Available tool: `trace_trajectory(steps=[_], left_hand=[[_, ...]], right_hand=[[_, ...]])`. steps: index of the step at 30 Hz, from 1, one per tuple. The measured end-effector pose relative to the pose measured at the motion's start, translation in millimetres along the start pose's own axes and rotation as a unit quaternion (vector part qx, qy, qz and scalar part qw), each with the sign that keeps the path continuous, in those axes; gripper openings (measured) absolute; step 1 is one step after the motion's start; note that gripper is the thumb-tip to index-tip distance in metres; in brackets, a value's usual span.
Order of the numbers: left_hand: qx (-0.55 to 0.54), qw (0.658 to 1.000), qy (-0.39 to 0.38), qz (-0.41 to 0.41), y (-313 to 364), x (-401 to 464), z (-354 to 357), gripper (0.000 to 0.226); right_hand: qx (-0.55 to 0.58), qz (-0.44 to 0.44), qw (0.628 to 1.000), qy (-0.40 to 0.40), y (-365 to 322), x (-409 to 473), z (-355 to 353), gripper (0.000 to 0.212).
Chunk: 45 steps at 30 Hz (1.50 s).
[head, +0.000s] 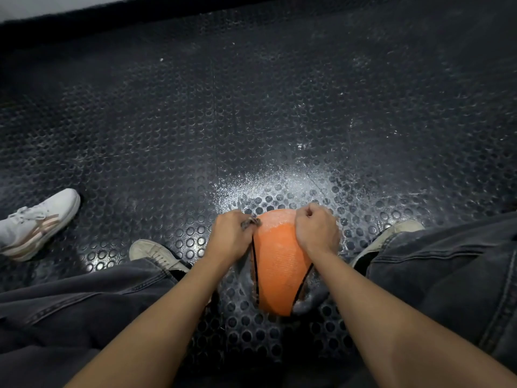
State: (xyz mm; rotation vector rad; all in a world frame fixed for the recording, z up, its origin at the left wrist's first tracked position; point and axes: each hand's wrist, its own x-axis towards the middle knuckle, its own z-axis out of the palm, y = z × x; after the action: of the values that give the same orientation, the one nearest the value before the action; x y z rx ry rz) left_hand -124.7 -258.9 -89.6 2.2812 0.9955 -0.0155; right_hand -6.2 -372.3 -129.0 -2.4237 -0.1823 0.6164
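Dark rubber flooring (251, 107) with raised round studs fills the head view, and a pale strip of wall (56, 4) shows at the top left corner. A whitish, wet-looking smear (279, 177) spreads over the studs just beyond your hands.

You are crouched low, and the orange ball (279, 264) sits on the floor between your feet, close in front of you. Thin black seams (254, 259) run down both of its sides. Your left hand (229, 239) is at the ball's upper left edge, its fingers curled and pinching a small frayed grey rag (249, 222) against the surface. Your right hand (316, 233) rests on the ball's upper right, balled into a fist with the knuckles up. You cannot tell from here whether anything is inside that fist. Both forearms reach in from the bottom of the frame.

A fold of grey cloth (310, 299) shows at the ball's lower right edge, touching it; whether it joins the rag is unclear.

Your off-white left shoe (156, 253) lies left of the ball and your right shoe (391, 233) lies right of it, both under dark grey jeans (447, 261). Well off to the left, another person's white sneaker (36, 222) with tan stripes stands on the floor.
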Motion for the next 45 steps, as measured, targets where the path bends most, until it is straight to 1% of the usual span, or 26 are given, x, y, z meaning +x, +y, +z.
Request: trace_trajectory(steps=[1, 2, 5, 6, 8, 10, 11, 13, 14, 15, 16, 18, 19, 20, 23, 24, 27, 28, 32, 33, 36, 37, 40, 41, 44, 45], left_hand=[[0.009, 1.000, 0.009, -0.016, 2.0, 3.3, 0.8, 0.018], [0.017, 1.000, 0.010, -0.003, 4.0, 2.3, 1.3, 0.019], [0.010, 0.996, -0.036, 0.083, 5.3, -13.6, 3.4, 0.016], [0.007, 0.995, -0.044, 0.090, 5.0, -16.6, 3.5, 0.016], [0.000, 0.999, -0.019, 0.031, 2.1, -7.3, 2.5, 0.014], [0.006, 0.999, 0.007, -0.031, 3.7, 0.4, 1.0, 0.023], [0.011, 1.000, 0.011, -0.022, 5.0, -0.6, 1.4, 0.023], [0.018, 0.999, -0.011, 0.049, 8.4, -9.6, 2.1, 0.014], [0.023, 0.995, -0.027, 0.088, 10.0, -15.5, 3.1, 0.015], [0.019, 0.994, -0.032, 0.103, 9.5, -18.7, 2.9, 0.017], [0.015, 0.996, -0.026, 0.085, 7.3, -16.6, 1.9, 0.017], [0.008, 1.000, 0.008, 0.008, 4.6, -5.4, 0.0, 0.018], [0.013, 1.000, 0.018, -0.014, 4.7, -2.5, -0.1, 0.019], [0.024, 1.000, 0.018, -0.007, 6.4, -2.9, 0.5, 0.019], [0.026, 0.995, -0.032, 0.087, 13.3, -13.3, 2.3, 0.017], [0.022, 0.995, -0.039, 0.092, 13.5, -14.2, 1.3, 0.017], [0.021, 1.000, 0.010, 0.007, 8.5, -0.6, -1.9, 0.016], [0.024, 1.000, 0.012, -0.002, 9.2, 0.6, -1.1, 0.017], [0.029, 0.994, -0.041, 0.092, 18.9, -11.8, 3.5, 0.017], [0.028, 0.996, -0.036, 0.080, 17.0, -9.3, 2.9, 0.017], [0.030, 0.999, 0.021, -0.009, 11.6, 4.7, 0.2, 0.017], [0.038, 0.999, 0.018, -0.004, 12.5, 4.7, 1.9, 0.017], [0.048, 0.994, -0.038, 0.096, 18.8, -5.9, 3.9, 0.016], [0.040, 0.993, -0.044, 0.098, 16.9, -6.8, 2.9, 0.016], [0.043, 0.999, 0.002, 0.001, 4.5, 7.1, -2.0, 0.018], [0.050, 0.999, 0.006, -0.012, 5.2, 8.1, -2.1, 0.020]], right_hand=[[-0.007, 0.001, 1.000, 0.001, -0.9, -1.3, 1.4, 0.025], [-0.016, 0.003, 1.000, 0.006, -1.1, -1.9, 2.4, 0.024], [-0.020, 0.001, 1.000, 0.013, 3.5, 2.1, -1.5, 0.025], [-0.016, -0.004, 1.000, 0.005, 4.5, 3.4, -3.2, 0.026], [-0.014, -0.011, 1.000, -0.006, 1.6, 2.7, -4.0, 0.026], [-0.017, -0.013, 1.000, 0.002, -2.9, 0.0, -0.4, 0.024], [-0.020, -0.006, 1.000, 0.007, -4.2, -1.4, 0.4, 0.023], [-0.021, 0.004, 1.000, 0.011, -3.8, -1.6, -0.8, 0.021], [-0.019, 0.004, 1.000, 0.009, -1.3, -0.8, -2.7, 0.022], [-0.020, -0.002, 1.000, 0.005, -0.9, 0.0, -3.9, 0.023], [-0.020, -0.010, 1.000, 0.000, -1.6, -0.6, -4.6, 0.023], [-0.019, -0.016, 1.000, 0.000, -6.9, -3.7, -4.3, 0.020], [-0.026, -0.017, 1.000, 0.002, -9.6, -5.1, -3.0, 0.019], [-0.035, -0.014, 0.999, 0.005, -10.7, -6.0, -1.5, 0.018], [-0.041, 0.002, 0.999, 0.002, -8.0, -3.9, -4.1, 0.020], [-0.035, 0.003, 0.999, -0.004, -6.8, -2.7, -5.4, 0.020], [-0.033, -0.004, 0.999, -0.004, -9.5, -3.7, -4.8, 0.018], [-0.035, -0.002, 0.999, -0.005, -10.7, -4.8, -3.9, 0.017], [-0.033, 0.007, 0.999, -0.009, -7.9, -4.3, -9.0, 0.016], [-0.032, 0.003, 0.999, -0.013, -7.1, -4.5, -9.8, 0.016], [-0.042, -0.010, 0.999, -0.009, -12.1, -8.3, -6.0, 0.019], [-0.052, -0.009, 0.999, -0.008, -13.1, -9.6, -4.4, 0.021], [-0.059, -0.004, 0.998, -0.004, -11.3, -9.0, -4.7, 0.024], [-0.054, -0.005, 0.999, -0.007, -10.0, -7.8, -5.3, 0.023], [-0.050, -0.011, 0.999, -0.012, -11.9, -8.7, -3.8, 0.022], [-0.052, -0.011, 0.999, -0.011, -13.1, -9.2, -2.1, 0.022]])
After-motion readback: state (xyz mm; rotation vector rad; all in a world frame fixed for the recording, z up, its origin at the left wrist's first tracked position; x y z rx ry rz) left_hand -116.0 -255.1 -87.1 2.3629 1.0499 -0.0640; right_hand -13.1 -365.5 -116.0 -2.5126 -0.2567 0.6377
